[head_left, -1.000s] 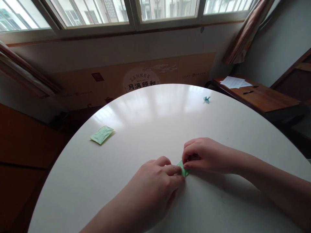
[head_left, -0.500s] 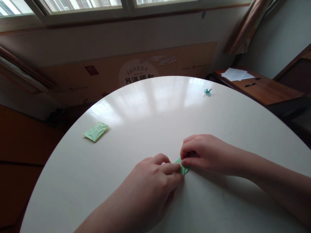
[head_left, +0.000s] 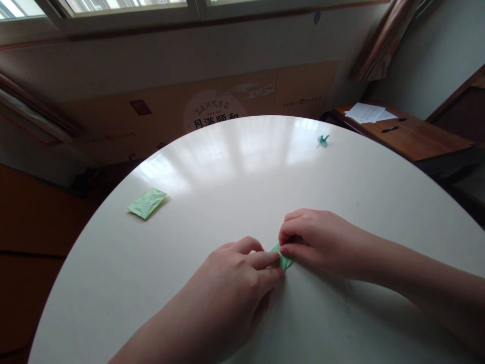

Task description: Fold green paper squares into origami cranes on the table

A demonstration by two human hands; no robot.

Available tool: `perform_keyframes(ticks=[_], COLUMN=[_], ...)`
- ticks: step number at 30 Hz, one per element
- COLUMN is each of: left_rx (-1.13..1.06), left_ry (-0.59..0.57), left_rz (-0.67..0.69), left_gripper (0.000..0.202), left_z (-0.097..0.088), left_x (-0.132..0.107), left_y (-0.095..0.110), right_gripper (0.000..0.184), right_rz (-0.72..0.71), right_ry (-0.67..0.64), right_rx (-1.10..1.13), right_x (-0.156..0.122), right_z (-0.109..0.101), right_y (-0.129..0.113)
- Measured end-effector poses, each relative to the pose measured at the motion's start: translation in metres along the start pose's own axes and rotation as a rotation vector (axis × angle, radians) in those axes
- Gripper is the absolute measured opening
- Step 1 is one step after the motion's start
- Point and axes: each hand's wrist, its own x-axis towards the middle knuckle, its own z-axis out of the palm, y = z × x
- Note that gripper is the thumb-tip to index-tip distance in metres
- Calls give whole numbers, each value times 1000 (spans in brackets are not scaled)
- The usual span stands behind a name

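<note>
The person sits or stands at a round, glossy white table [head_left: 212, 215], and the work lies toward its near side, right of its middle: a small, folded piece of light green paper [head_left: 286, 263], mostly covered by fingers. The bare left hand [head_left: 237, 275] reaches in with two fingers lying on the paper and pressing it to the tabletop; its thumb is out of sight, so whether it also grips from below cannot be told. The bare right hand [head_left: 320, 240] is curled, its thumb and forefinger brought together on the paper's upper part, just beside the left fingertips. The step in hand looks to be shaping or creasing a small fold, though the fingers hide too much to say which edge is being worked. The next move would seem to call for a steady left hold and a light, exact pinch from the right, since a piece this small could easily skew. Toward the table's left edge lies a flat, wrinkled, four-sided light green paper packet [head_left: 147, 203], and near its far right edge stands a tiny teal bird-like figure [head_left: 323, 141], both well apart from the hands.
</note>
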Motion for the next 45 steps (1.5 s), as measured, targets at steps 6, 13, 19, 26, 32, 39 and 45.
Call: perform_keyframes(ticks=[6, 13, 19, 26, 32, 39, 45], left_rx=[14, 2, -22, -11, -12, 28, 45], left_ry=[-17, -26, -8, -36, -26, -52, -60], left_rz=[-7, -16, -9, -32, -38, -24, -49], left_gripper=[24, 23, 22, 19, 23, 32, 38], left_z=[-1, 0, -1, -2, 1, 3, 5], left_x=[-1, -1, -1, 0, 1, 2, 3], left_y=[1, 1, 1, 3, 0, 2, 5], right_gripper=[13, 13, 14, 16, 16, 18, 17], right_rz=[6, 10, 28, 18, 21, 33, 40], right_ry=[7, 8, 18, 25, 27, 29, 9], right_rx=[6, 2, -17, -54, -62, -78, -94], right_x=[-1, -1, -2, -4, -5, -5, -3], right_z=[2, 2, 2, 5, 4, 4, 1], right_y=[-1, -1, -5, -5, -6, -6, -9])
